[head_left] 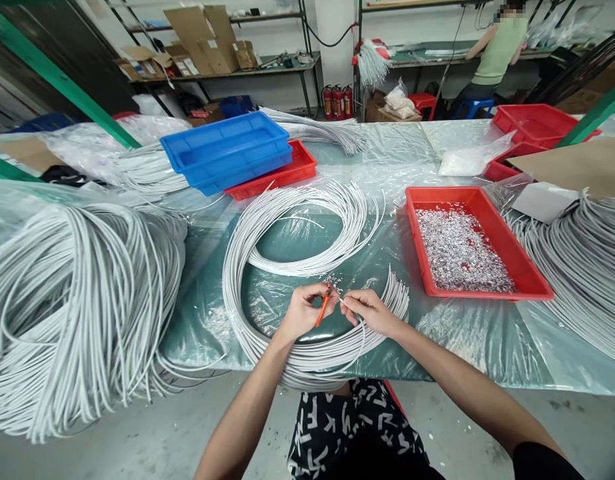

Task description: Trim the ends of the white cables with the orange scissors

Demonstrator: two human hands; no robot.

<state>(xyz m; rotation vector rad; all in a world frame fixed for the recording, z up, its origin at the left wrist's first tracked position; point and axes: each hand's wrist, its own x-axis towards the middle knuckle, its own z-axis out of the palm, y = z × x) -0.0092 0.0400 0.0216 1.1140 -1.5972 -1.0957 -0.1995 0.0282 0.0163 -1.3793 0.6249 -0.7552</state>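
Observation:
My left hand [308,310] is closed around orange-handled pliers [324,308], whose jaws point away from me. Close beside it, my right hand [366,311] pinches the end of a thin grey-white cable [342,300] near the jaws; whether the jaws touch it I cannot tell. Under both hands lies a large coil of grey-white cables [300,363], with its cut ends fanned out at the right. A second cable coil [287,267] overlaps it farther back. Small scraps [332,279] are scattered just beyond my fingers.
To the right stands a red tray [532,287] of small shiny metal pieces, with more cables [582,253] beyond it. A big cable heap [87,300] hangs over the table's left edge. Blue trays [227,150] rest on a red one [302,163]. A person [497,57] is at the back bench.

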